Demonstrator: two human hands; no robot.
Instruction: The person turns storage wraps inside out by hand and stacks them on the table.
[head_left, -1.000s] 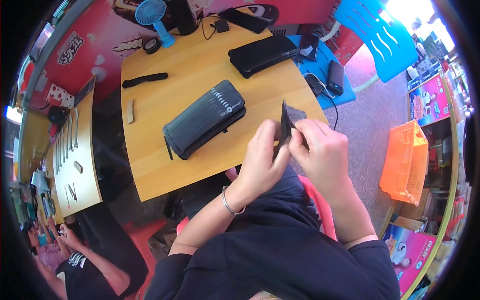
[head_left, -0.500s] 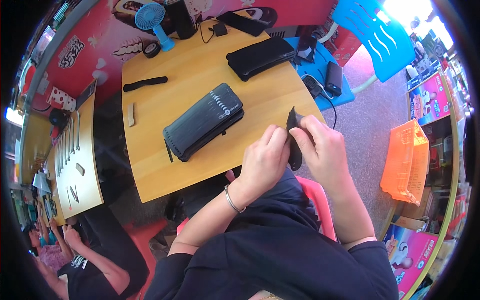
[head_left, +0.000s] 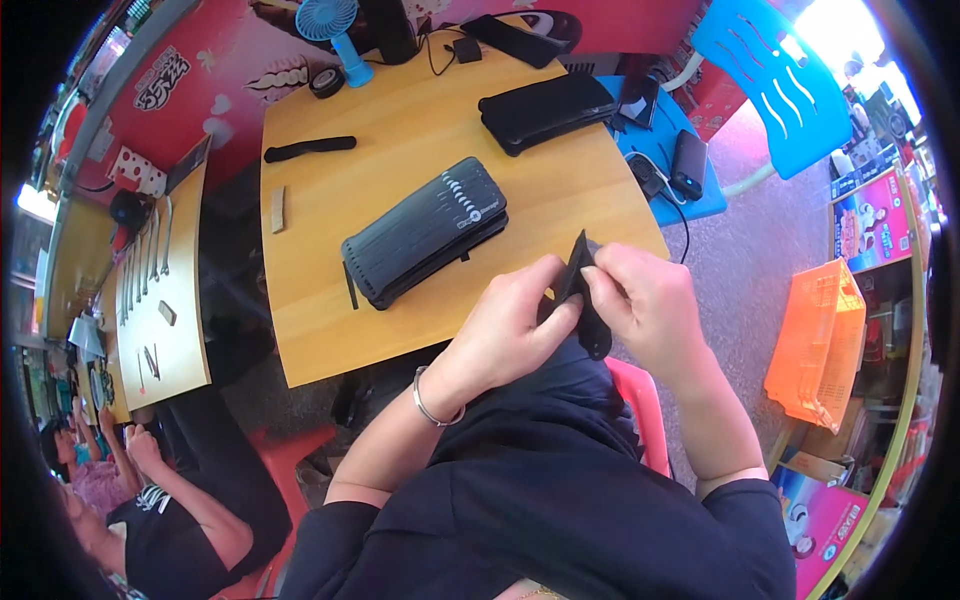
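Note:
A black flat strip [head_left: 594, 325] with a pointed upper end is between my two hands, just off the table's near right edge. My left hand [head_left: 522, 318] closes on its left side with thumb and fingers. From the right, my right hand [head_left: 645, 298] pinches the same strip near its upper part. The part under my fingertips is hidden. Left of my hands, a dark, long case-like bundle [head_left: 425, 230] with pale markings lies on the wooden table [head_left: 330, 340]. A second black bundle [head_left: 550, 112] rests at the table's far right.
A black strip [head_left: 310, 149] and a small beige piece [head_left: 278, 209] lie at the table's left. A blue fan [head_left: 328, 20] stands at the back. A blue chair [head_left: 775, 80] and an orange crate [head_left: 815, 345] are to the right. Another person's arm [head_left: 190, 490] shows lower left.
The view has shifted, so the table sits further right. My left thumb has moved down along the strip, and my left fingers have opened out from their tighter curl.

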